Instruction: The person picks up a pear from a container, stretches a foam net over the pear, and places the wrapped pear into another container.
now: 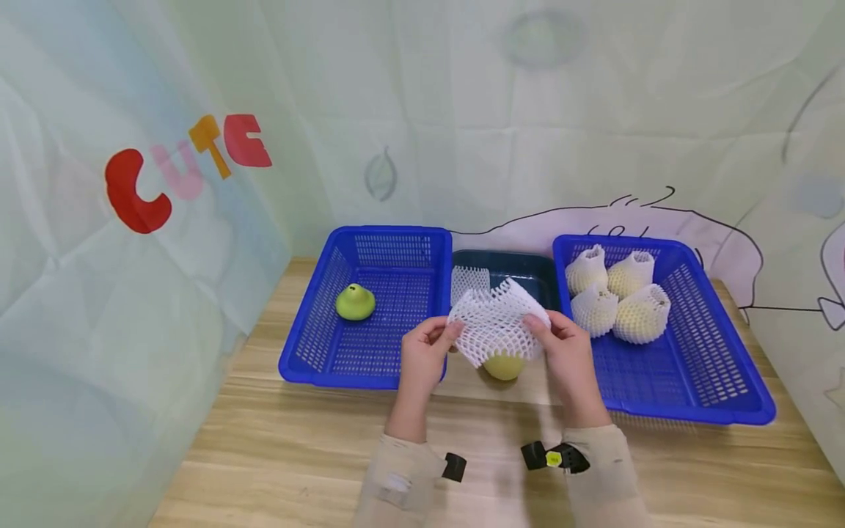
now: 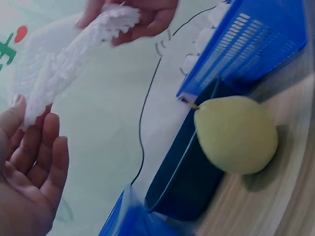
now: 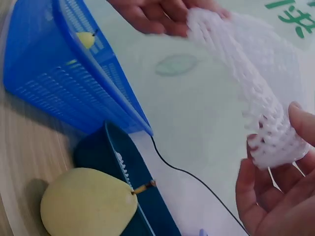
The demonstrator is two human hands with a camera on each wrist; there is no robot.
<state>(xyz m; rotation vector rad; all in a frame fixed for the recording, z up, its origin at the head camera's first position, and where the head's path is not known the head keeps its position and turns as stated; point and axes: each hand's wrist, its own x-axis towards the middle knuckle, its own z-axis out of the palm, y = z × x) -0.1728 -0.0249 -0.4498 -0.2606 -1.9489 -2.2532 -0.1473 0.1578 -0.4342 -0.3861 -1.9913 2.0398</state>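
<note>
A white foam fruit net (image 1: 496,323) is stretched between both hands above the table. My left hand (image 1: 425,357) pinches one side of it between thumb and fingers, and my right hand (image 1: 569,359) pinches the opposite side. Below the net, a pale yellow pear (image 2: 237,134) stands on the wooden table, its stem leaning toward the dark green tray (image 2: 183,172). From the head, the net covers the pear's upper part. In the right wrist view the pear (image 3: 88,202) shows whole apart from its cut-off lower edge.
At left, a blue basket (image 1: 310,378) holds one green pear (image 1: 355,302). The right blue basket (image 1: 726,416) contains several net-wrapped pears (image 1: 642,314). Between them, another foam net (image 1: 470,281) lies in the green tray. A printed cloth (image 1: 422,110) hangs behind.
</note>
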